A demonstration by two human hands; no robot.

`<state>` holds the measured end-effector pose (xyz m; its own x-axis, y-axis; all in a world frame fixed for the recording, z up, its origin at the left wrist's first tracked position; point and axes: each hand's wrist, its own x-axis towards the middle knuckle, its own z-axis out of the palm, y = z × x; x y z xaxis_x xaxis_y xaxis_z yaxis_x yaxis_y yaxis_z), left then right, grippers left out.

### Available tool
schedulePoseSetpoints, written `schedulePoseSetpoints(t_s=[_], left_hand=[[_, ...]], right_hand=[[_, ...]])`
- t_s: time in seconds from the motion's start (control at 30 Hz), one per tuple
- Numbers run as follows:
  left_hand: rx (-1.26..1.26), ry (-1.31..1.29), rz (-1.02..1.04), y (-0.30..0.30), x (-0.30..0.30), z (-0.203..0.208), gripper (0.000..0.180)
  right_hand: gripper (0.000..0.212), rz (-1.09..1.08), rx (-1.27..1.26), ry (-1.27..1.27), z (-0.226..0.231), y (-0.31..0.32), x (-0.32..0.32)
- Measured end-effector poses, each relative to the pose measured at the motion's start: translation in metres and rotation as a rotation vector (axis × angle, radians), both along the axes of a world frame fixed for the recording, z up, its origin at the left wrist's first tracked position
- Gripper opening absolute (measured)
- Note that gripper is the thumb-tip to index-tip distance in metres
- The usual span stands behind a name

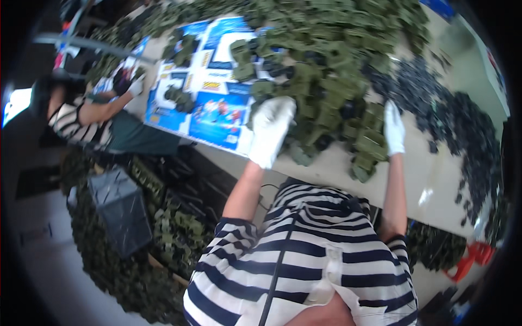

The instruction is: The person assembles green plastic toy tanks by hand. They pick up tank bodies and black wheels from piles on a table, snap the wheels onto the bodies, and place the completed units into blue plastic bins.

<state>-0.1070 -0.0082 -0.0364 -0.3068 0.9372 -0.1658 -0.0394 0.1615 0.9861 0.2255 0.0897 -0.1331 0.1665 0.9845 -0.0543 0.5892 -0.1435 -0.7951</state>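
My left hand [273, 128], in a white glove, rests at the near left edge of a heap of olive-green webbing pieces [321, 92]. Its fingers curl under and are partly hidden, so what they hold cannot be made out. On the heap's right side is my right hand [393, 130], also gloved, its fingers stretched out along the green pieces. Between both hands lie folded green pieces [371, 136] with dark round parts among them. A blue and white printed sheet [218, 117] lies left of my left hand, with a few green pieces on it.
Small dark plastic parts [435, 95] spread along the right of the pale table [416, 182]. A co-worker [89, 117] in white gloves works at the left. A grey bin [120, 204] stands among green heaps below. A red object [470, 259] is at lower right.
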Motion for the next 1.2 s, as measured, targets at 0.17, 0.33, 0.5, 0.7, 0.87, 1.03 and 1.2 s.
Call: schedulePoseSetpoints(t_s=[0.17,0.33,0.5,0.7,0.87,1.03,1.2], left_hand=[[0.049,0.593,0.725,0.018,-0.246,-0.057,0.046],[-0.517,0.697,0.851,0.044,-0.357,-0.092,0.086],[-0.599,-0.361,0.463,0.029,-0.516,-0.195,0.023],[-0.363,-0.459,0.165,0.007,-0.416,-0.174,0.052],[-0.238,-0.624,0.091,-0.027,-0.228,-0.088,0.041],[-0.206,-0.484,0.304,-0.052,-0.1,-0.048,0.034],[-0.055,-0.538,0.186,-0.073,-0.011,-0.005,0.027]], right_hand=[[0.048,-0.08,-0.107,0.213,-0.016,-0.009,0.014],[0.043,-0.337,-0.041,0.241,-0.02,-0.042,0.058],[0.043,-0.416,-0.072,-0.079,0.025,-0.044,0.035],[0.039,-0.373,-0.206,-0.113,-0.024,-0.025,0.091],[0.045,-0.011,0.378,-0.713,-0.068,0.051,0.112],[0.041,0.034,0.078,-0.787,-0.074,0.07,0.122],[0.03,0.189,0.357,-0.626,-0.081,0.008,0.146]])
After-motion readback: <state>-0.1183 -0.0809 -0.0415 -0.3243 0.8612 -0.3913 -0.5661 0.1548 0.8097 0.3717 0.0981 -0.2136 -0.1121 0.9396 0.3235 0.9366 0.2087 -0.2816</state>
